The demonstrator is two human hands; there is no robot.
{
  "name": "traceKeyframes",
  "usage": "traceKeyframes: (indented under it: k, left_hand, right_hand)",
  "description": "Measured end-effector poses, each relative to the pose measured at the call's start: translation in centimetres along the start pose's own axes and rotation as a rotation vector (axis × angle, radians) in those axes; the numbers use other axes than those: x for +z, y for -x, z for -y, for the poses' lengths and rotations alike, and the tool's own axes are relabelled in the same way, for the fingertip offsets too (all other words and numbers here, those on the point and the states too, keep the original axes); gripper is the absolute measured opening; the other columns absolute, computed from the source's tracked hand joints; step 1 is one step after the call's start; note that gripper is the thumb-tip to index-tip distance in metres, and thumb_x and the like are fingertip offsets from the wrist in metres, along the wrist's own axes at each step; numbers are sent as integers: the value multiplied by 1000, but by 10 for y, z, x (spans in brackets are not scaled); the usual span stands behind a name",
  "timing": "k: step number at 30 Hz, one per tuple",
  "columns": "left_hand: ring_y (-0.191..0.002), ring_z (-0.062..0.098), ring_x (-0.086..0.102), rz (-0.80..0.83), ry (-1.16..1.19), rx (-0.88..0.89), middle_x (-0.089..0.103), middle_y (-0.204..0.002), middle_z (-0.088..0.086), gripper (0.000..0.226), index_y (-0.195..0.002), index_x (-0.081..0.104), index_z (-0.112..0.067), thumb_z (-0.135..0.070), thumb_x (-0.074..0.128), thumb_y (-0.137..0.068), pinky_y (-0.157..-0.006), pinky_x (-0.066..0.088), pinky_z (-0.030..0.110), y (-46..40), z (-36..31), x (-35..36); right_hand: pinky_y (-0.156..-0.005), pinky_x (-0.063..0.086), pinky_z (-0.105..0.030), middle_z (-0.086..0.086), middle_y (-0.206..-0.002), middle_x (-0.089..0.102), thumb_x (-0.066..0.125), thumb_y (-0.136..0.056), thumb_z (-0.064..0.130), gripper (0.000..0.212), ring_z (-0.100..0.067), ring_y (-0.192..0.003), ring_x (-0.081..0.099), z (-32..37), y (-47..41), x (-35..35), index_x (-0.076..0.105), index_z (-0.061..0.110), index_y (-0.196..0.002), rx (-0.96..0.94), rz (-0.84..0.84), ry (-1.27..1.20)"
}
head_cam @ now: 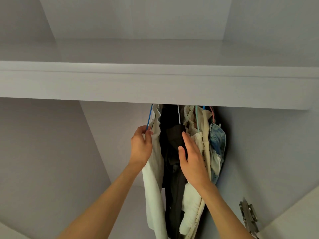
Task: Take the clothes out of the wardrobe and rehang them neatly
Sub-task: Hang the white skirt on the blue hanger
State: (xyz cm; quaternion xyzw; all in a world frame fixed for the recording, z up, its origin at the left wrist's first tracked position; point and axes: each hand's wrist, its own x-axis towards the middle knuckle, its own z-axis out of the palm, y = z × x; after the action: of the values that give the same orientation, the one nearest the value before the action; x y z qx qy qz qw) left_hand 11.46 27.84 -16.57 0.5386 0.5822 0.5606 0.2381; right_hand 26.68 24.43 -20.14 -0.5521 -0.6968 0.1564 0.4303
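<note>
Head view: our left hand (141,145) pinches the blue hanger (149,116) carrying the white garment (153,178), leftmost in the bunch under the wardrobe shelf (155,83). Our right hand (191,157), fingers straight and holding nothing, presses on the dark garment (172,152). Cream tops (198,145) and denim (217,140) hang just right of it

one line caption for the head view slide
Left hand grips thin blue hanger of white garment; right hand parts the rest.

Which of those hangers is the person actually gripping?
The thin blue wire hanger at the far left, carrying the white garment. The left hand pinches it; the white, teal and pink hangers further right go untouched.
</note>
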Motion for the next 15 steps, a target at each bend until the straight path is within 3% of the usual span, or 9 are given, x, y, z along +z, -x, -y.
traceKeyframes:
  k: [3,7,11,13,15]
  left_hand:
    - [-39,3,41,-21,3,62,58,-88,-14,19,-109,55,-2,-7,41,-97,-42,34,10,-1,-8,-16]
    - [-48,0,47,-5,-44,139,63,-96,-2,17,-107,56,-8,-10,42,-96,-48,35,9,6,-11,-41]
    - [-47,1,46,3,-72,117,62,-94,-2,11,-100,53,-17,-12,45,-96,-48,35,10,32,6,-60]
    - [-51,-2,49,2,-90,85,61,-92,-5,11,-98,52,-20,-12,45,-96,-52,36,9,45,14,-68]
    - [-57,-1,52,3,-100,60,61,-90,-7,13,-97,53,-21,-11,45,-96,-55,37,9,58,20,-76]
  right_hand:
    - [-109,18,-19,-1,-147,36,40,-99,22,43,-8,-137,24,8,-5,3,39,14,-141,-29,-127,41]
    - [-99,38,-31,-11,-120,59,41,-92,21,36,-18,-114,45,27,-21,11,64,3,-113,-218,-364,197]
    - [-90,46,-30,-8,-108,64,37,-91,24,39,-16,-103,49,62,-31,27,66,4,-108,-323,-247,87]
    - [-94,45,-34,-9,-115,61,39,-94,25,39,-20,-109,50,81,-34,38,60,4,-119,-331,-142,92]
    - [-98,39,-28,-7,-132,51,41,-98,23,42,-21,-121,47,101,-38,46,42,7,-137,-183,44,-47]
